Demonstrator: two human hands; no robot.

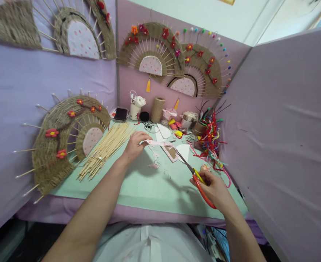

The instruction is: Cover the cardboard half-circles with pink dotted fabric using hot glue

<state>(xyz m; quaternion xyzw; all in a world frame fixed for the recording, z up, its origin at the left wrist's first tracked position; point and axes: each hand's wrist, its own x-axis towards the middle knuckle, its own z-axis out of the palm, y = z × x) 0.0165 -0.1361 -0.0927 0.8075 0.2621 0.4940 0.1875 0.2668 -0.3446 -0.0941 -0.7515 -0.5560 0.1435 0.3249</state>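
My left hand (pixel 135 145) pinches one end of a narrow pink-white spotted strip (pixel 159 143) above the table. In my right hand (pixel 212 187) are scissors (pixel 195 174) with red and yellow handles, their blades pointing up and left toward the strip's far end. Whether the blades touch the strip I cannot tell. Beneath the strip lies a brown card piece with a pink border (pixel 170 152). White half-round pieces (pixel 183 151) lie beside it and behind it. Small pink scraps (pixel 154 165) are scattered below my left hand.
Thin wooden sticks (pixel 105 149) lie in a pile at left. A twine spool (pixel 158 109), a white container (pixel 135 109) and a bundle of red fuzzy stems (pixel 212 136) stand along the back and right. A twine fan (pixel 67 142) leans at left; more hang on the partitions (pixel 255 127).
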